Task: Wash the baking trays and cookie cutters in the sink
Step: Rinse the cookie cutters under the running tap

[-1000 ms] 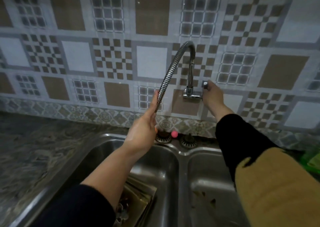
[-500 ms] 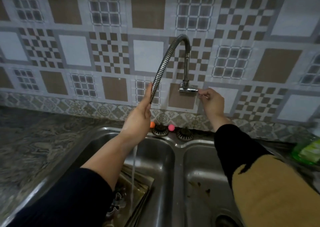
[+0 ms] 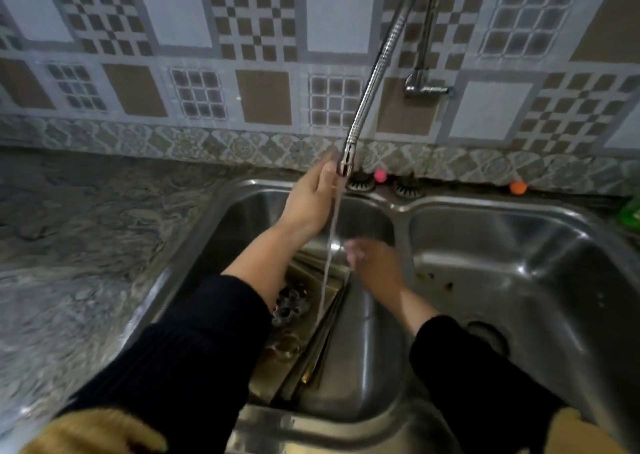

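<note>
Several gold-toned baking trays (image 3: 311, 346) lie stacked and tilted in the left basin of a steel double sink (image 3: 401, 207). Small metal cookie cutters (image 3: 289, 306) rest on them, partly hidden by my left forearm. My left hand (image 3: 308, 200) grips the tip of the flexible faucet spout (image 3: 374, 72) above that basin. A thin water stream (image 3: 330, 245) falls from the spout onto the trays. My right hand (image 3: 374, 263), blurred, is low in the left basin beside the stream and holds nothing I can make out.
The tap handle (image 3: 429, 89) juts from the tiled wall. A pink ball (image 3: 380, 175) and an orange ball (image 3: 518, 187) sit on the sink's back ledge. The right basin (image 3: 519, 263) has a drain (image 3: 488, 335). Marbled counter (image 3: 86, 228) lies left; something green (image 3: 632, 211) far right.
My right hand left the tap handle and dropped into the left basin beside the stream. Water now runs steadily. My left hand pulled the spout tip lower, and my view tilted down.
</note>
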{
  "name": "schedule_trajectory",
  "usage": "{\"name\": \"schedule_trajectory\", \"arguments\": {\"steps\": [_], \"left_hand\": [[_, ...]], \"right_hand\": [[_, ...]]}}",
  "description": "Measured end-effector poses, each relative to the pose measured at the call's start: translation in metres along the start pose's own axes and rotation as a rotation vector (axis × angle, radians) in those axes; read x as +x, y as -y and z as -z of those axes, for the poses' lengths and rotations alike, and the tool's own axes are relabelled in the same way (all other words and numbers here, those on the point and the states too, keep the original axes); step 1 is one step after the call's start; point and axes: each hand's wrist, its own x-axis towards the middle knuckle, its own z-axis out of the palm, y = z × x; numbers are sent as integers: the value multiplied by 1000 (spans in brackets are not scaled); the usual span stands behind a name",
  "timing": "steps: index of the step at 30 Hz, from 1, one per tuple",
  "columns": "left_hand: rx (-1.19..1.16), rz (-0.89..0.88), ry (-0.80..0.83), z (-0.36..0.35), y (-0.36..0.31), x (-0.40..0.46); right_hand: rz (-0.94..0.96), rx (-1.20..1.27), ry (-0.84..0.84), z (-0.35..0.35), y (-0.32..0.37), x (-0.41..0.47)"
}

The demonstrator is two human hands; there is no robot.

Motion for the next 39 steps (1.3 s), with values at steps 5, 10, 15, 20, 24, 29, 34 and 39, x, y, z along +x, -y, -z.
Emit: {"name": "schedule_trajectory", "arguments": {"steps": [5,10,15,20,24,29,34,39], "left_hand": [[493,445,314,27,124,-58],[675,671,470,39,146,-101],[489,613,401,35,147,-97],[-152,636,244,9,118,-77],[-439,672,155,-12,98,-68],[-537,708,147,-22,92,-65],[-560,730,48,-22,96,-60],[-556,857,-97,-8,98,-51]], "right_hand": [[-63,-306,390,-94,-25,-52],[104,-713,742,-117,-6,-73],[-146,-300,459,-100,15,-58],[-414,95,161,-51,44,-22],[-457,187,74,-37,46,-26],[-439,206,62,-29,43,-37],[-410,203,69,-32,33,-37],[-466,441,60,-37,38,-23]]}}
